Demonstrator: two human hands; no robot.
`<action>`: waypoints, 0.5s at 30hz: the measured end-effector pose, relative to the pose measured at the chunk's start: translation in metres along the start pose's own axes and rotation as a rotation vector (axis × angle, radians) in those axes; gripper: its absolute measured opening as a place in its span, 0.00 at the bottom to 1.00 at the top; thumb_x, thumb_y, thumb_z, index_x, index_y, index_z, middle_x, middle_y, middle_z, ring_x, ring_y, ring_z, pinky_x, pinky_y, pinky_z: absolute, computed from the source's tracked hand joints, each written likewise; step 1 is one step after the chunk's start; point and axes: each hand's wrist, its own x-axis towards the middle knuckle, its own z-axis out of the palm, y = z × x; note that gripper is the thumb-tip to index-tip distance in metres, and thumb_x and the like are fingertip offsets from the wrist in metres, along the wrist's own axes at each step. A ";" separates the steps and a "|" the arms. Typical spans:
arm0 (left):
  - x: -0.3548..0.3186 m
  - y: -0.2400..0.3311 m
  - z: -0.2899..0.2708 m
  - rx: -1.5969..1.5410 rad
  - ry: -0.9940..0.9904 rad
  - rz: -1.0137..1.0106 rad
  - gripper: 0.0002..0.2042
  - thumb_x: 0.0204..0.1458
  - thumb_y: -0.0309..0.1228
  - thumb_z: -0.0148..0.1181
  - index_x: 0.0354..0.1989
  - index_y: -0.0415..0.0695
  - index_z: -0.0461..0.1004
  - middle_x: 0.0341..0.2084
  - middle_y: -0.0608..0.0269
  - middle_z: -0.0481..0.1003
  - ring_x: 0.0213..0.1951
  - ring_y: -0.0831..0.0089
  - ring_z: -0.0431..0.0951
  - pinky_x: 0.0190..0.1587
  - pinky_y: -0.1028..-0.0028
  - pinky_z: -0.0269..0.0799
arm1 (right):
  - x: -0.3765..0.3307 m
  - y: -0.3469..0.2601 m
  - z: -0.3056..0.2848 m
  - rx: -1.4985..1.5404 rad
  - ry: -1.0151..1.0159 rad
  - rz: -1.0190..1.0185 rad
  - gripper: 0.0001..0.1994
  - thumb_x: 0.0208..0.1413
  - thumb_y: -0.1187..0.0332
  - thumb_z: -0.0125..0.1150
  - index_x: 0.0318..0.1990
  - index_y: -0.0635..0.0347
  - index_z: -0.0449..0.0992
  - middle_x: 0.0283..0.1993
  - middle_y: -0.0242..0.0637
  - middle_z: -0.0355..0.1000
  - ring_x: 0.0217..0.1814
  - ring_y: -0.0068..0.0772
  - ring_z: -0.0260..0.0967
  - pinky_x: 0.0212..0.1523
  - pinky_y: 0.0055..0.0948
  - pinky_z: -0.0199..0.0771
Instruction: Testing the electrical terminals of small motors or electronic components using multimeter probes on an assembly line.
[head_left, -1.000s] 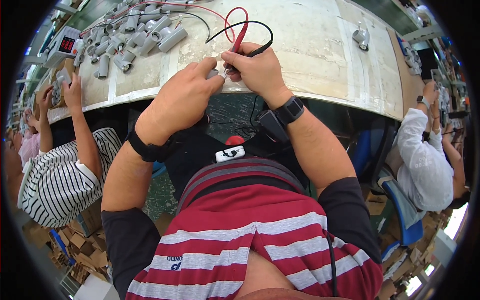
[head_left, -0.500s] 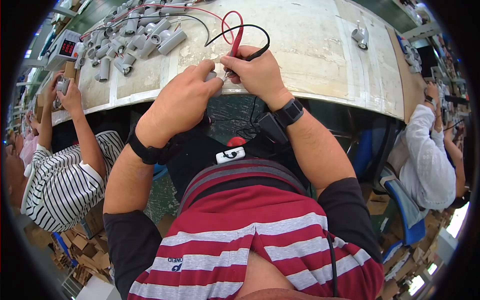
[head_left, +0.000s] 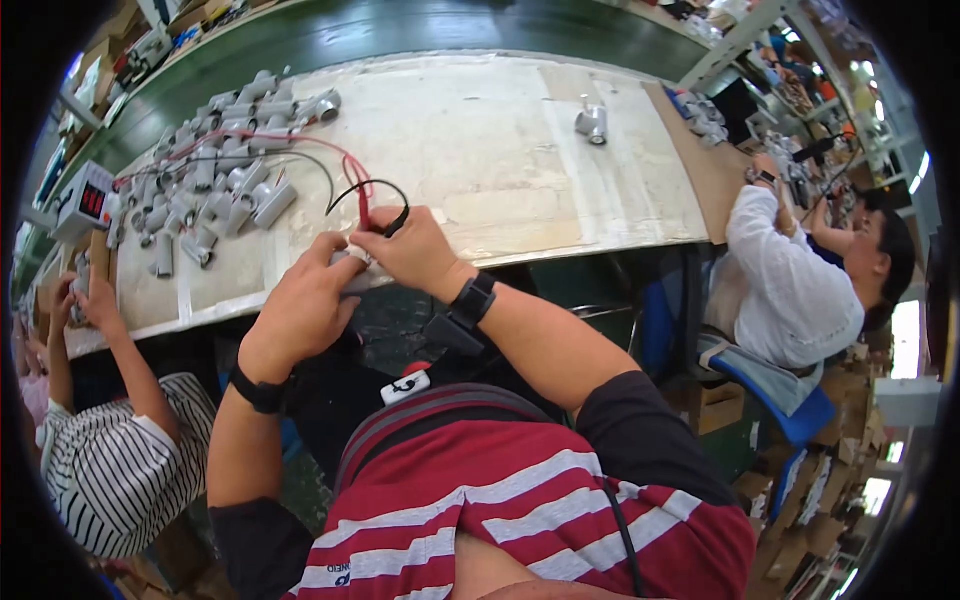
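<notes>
At the table's near edge, my left hand (head_left: 298, 305) is closed around a small grey cylindrical part (head_left: 355, 284), mostly hidden by the fingers. My right hand (head_left: 418, 252) pinches a red test probe (head_left: 364, 208) and a black test probe (head_left: 397, 222) together. The probe tips point down at the grey part, close to my left fingertips; whether they touch it cannot be made out. A red lead (head_left: 300, 136) and a black lead (head_left: 322, 172) run left across a pile of grey cylindrical parts (head_left: 240, 203) towards a white meter box (head_left: 84, 204) with a red lit display.
One more grey part (head_left: 592, 124) stands apart on the worn white tabletop (head_left: 470, 150). To the left, a co-worker in a striped shirt (head_left: 130, 465) handles a grey part. On the right sits another in white (head_left: 790, 275), on a blue chair (head_left: 800, 415). Cardboard boxes lie behind.
The view has swung, so the table and my hands appear lower and further left. Both hands still hold the grey part and the probes close together.
</notes>
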 end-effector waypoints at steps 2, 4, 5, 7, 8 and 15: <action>-0.004 -0.002 0.005 -0.052 0.010 -0.016 0.23 0.45 0.17 0.65 0.53 0.40 0.73 0.52 0.44 0.71 0.53 0.40 0.74 0.57 0.57 0.72 | -0.001 0.002 0.001 0.069 -0.008 0.021 0.10 0.55 0.65 0.71 0.33 0.65 0.83 0.22 0.42 0.76 0.24 0.25 0.70 0.28 0.32 0.70; -0.008 -0.006 0.016 -0.063 0.240 0.005 0.28 0.44 0.17 0.68 0.57 0.40 0.70 0.51 0.46 0.71 0.51 0.45 0.76 0.56 0.60 0.74 | -0.001 0.006 0.003 0.051 0.000 0.012 0.10 0.55 0.66 0.71 0.33 0.65 0.83 0.23 0.42 0.76 0.24 0.25 0.70 0.28 0.32 0.70; -0.009 -0.009 0.023 -0.071 0.359 0.018 0.30 0.44 0.16 0.70 0.59 0.40 0.69 0.51 0.47 0.71 0.51 0.48 0.77 0.55 0.61 0.75 | -0.001 0.009 0.003 0.040 -0.005 0.004 0.10 0.55 0.66 0.71 0.33 0.65 0.83 0.23 0.42 0.76 0.24 0.25 0.69 0.28 0.31 0.70; -0.015 -0.015 0.038 -0.215 0.411 -0.090 0.30 0.45 0.16 0.70 0.59 0.40 0.68 0.51 0.49 0.72 0.49 0.53 0.78 0.54 0.63 0.75 | -0.001 0.012 0.005 0.023 0.003 -0.004 0.09 0.55 0.66 0.71 0.33 0.65 0.83 0.23 0.43 0.76 0.24 0.25 0.69 0.28 0.31 0.70; -0.017 -0.018 0.046 -0.357 0.463 -0.211 0.30 0.47 0.16 0.70 0.60 0.39 0.67 0.51 0.51 0.72 0.48 0.57 0.78 0.53 0.65 0.75 | 0.000 0.013 0.006 0.042 0.012 -0.012 0.09 0.55 0.66 0.71 0.33 0.65 0.83 0.23 0.42 0.76 0.24 0.25 0.69 0.28 0.31 0.70; -0.014 -0.031 0.091 -1.032 0.708 -0.319 0.28 0.55 0.19 0.69 0.64 0.39 0.65 0.53 0.58 0.73 0.48 0.72 0.77 0.52 0.71 0.76 | -0.002 0.006 0.005 0.075 0.062 -0.030 0.10 0.52 0.66 0.71 0.28 0.65 0.81 0.23 0.50 0.74 0.23 0.43 0.72 0.29 0.37 0.71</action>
